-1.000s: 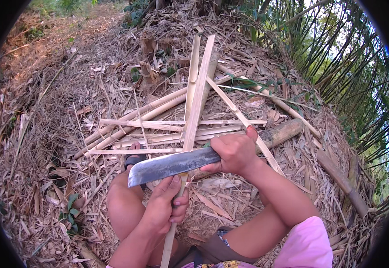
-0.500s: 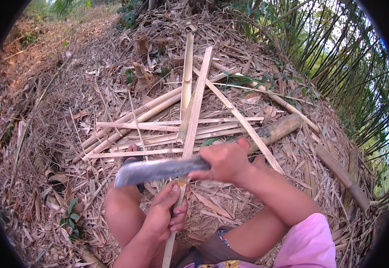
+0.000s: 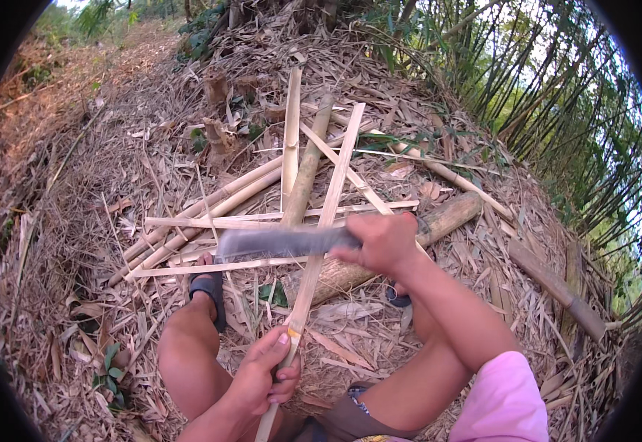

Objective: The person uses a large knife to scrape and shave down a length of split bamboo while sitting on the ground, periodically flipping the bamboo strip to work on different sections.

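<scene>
My left hand [image 3: 268, 362] is wrapped round the near part of a long, pale split bamboo strip [image 3: 333, 193], which slants away from me to the upper right. A yellowish patch marks the strip just beyond my fingers. In my right hand [image 3: 386, 244] is a machete [image 3: 280, 244], its fingers closed round the handle. The dark blade points left and lies across the strip, well beyond my left hand; motion blurs it. Whether the edge touches the strip, I cannot tell. Beneath the strip, a thick bamboo log [image 3: 335, 278] lies crosswise on the ground.
Several split bamboo pieces [image 3: 210, 223] lie crossed beyond my feet. A greenish bamboo length [image 3: 307, 166] and a pale half-round piece [image 3: 291, 140] point away. Cut stumps [image 3: 221, 144] rise behind them. Dry leaves cover the slope; bamboo [image 3: 534, 96] grows at right.
My right hand and the machete have moved away from my left hand, farther along the strip. The strip now leans more to the right, and the view has shifted slightly.
</scene>
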`<state>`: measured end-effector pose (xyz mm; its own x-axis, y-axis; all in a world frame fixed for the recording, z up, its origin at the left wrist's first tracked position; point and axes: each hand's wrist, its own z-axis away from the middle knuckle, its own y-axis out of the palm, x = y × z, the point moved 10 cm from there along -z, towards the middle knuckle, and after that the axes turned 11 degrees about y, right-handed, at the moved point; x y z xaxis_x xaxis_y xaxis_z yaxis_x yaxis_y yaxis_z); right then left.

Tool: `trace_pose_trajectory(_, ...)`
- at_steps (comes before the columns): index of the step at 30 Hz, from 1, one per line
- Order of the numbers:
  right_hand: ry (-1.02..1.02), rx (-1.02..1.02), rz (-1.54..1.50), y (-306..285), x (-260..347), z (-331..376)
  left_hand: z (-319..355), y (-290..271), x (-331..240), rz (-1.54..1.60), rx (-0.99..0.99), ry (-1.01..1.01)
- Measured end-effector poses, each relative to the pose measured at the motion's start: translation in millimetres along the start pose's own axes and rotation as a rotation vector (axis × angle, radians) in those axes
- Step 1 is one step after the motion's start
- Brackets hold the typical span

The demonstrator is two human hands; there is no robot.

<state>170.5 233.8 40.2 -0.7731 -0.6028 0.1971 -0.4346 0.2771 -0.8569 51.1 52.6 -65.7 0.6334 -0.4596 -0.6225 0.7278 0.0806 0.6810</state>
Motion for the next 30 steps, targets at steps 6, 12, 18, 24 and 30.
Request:
trace_pose_trajectory(6, 0.478, 0.093, -0.006, 6, -113, -4, 7, -5, 10, -0.024, 0.000, -0.080)
trace_pose_trajectory(12, 0.145, 0.008, -0.049, -1, -73, 7, 13, -6, 8, -0.096, -0.001, -0.068)
trace_pose_trajectory(18, 0.444, -0.099, -0.119, -15, -143, 11, 21, -8, 14, -0.144, -0.041, -0.199)
trace_pose_trajectory(24, 0.031, 0.045, -0.033, -15, -8, 17, 7, -4, 0, 0.011, 0.031, 0.018)
trace_pose_trajectory(30, -0.195, 0.136, -0.094, 9, 58, 30, -15, -9, -9, 0.171, 0.026, 0.099)
